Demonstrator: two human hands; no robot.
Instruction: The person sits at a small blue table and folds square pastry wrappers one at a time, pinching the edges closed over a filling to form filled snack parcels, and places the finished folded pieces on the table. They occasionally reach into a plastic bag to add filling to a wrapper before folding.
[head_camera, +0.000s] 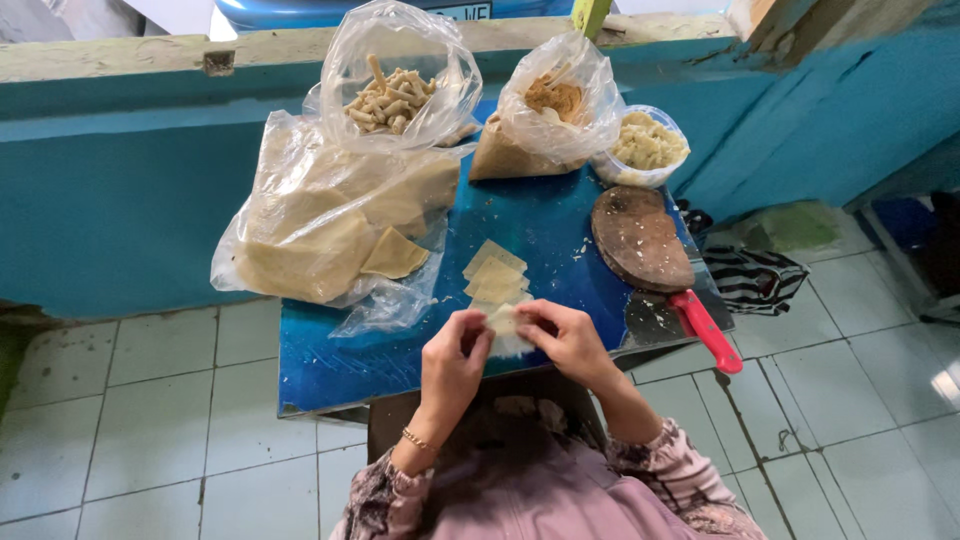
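A pale square dough wrapper (505, 330) is pinched between both hands above the near edge of the blue desk (340, 360). The left hand (452, 362) grips the wrapper's left side with thumb and fingertips closed on it; the right hand (568, 340) grips the right side in the same manner. A thin bracelet (416, 440) sits on the left wrist.

Positions below are given relative to the held wrapper:

- Just beyond it — a short stack of wrappers (494, 272) lying flat on the desk.
- Beyond and to the left — a large clear plastic bag (320, 225) containing more flat dough sheets, with one sheet (394, 254) at its open mouth.
- Far beyond, left — a clear bag of short, pale rolled pieces (392, 98).
- Far beyond, centre — a second clear bag with tan filling (553, 100).
- Far beyond, right — a round clear container of pale yellow filling (648, 145).
- To the right — a worn round wooden board (638, 238), with a red-handled tool (706, 330) just nearer, its handle overhanging the desk's edge.

The desk stands on a tiled floor (150, 420) against a teal wall (120, 200).
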